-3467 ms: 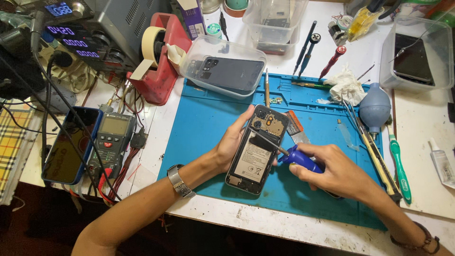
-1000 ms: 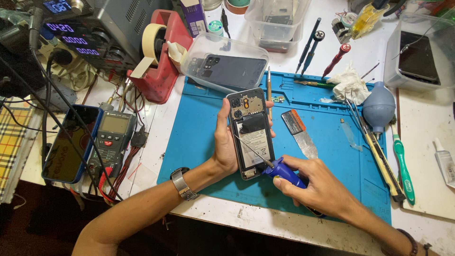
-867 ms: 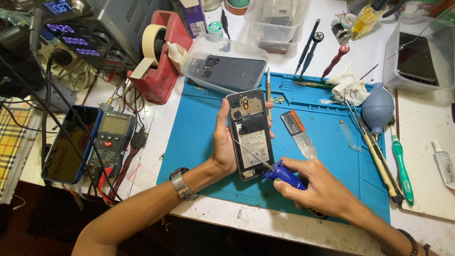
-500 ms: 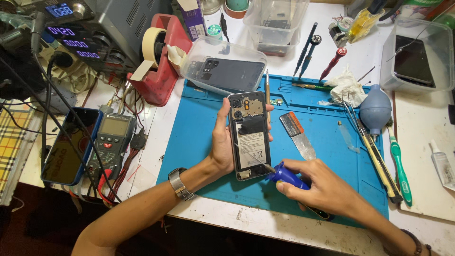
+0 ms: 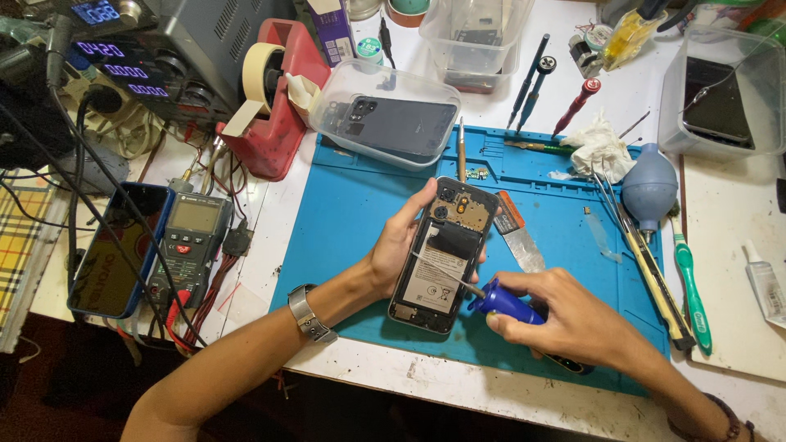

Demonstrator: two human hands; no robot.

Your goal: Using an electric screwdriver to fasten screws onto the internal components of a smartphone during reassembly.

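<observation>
My left hand (image 5: 399, 245) grips an opened smartphone (image 5: 443, 254) with its back cover off, tilted above the blue work mat (image 5: 352, 221). The battery and circuit board show. My right hand (image 5: 565, 319) is closed on a blue-handled screwdriver (image 5: 506, 301), whose thin shaft reaches left onto the phone's battery area. A metal watch (image 5: 309, 313) sits on my left wrist.
A clear tray (image 5: 385, 115) holding a dark back cover lies behind the mat. A red tape dispenser (image 5: 274, 98), a multimeter (image 5: 188, 245), another phone (image 5: 115, 250), a blue air blower (image 5: 651, 188), a green toothbrush (image 5: 692, 290), tweezers and several screwdrivers surround the mat.
The phone has swung from upright to tilted, its top leaning right. My right hand with the screwdriver has stayed at the phone's lower right edge, its tip now over the battery.
</observation>
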